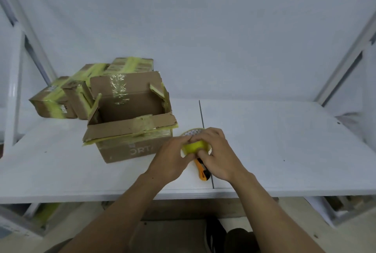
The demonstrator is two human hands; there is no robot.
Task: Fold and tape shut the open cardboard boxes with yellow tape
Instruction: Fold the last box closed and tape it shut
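Observation:
An open cardboard box (130, 130) stands on the white table (284, 151), its flaps up and edged with old yellow tape. Just right of it both hands hold a roll of yellow tape (194, 146) above the table. My left hand (173, 159) grips the roll from the left, thumb on top. My right hand (215, 151) curls over the roll's top and right side, fingertips pinching at its edge. An orange utility knife (202, 171) lies on the table under my right hand, partly hidden.
Three taped-shut boxes (81, 88) are stacked behind and left of the open box. White frame posts (14, 90) stand at the left and right. The table's front edge (183, 195) runs just below my wrists. A seam (201, 114) splits the tabletop.

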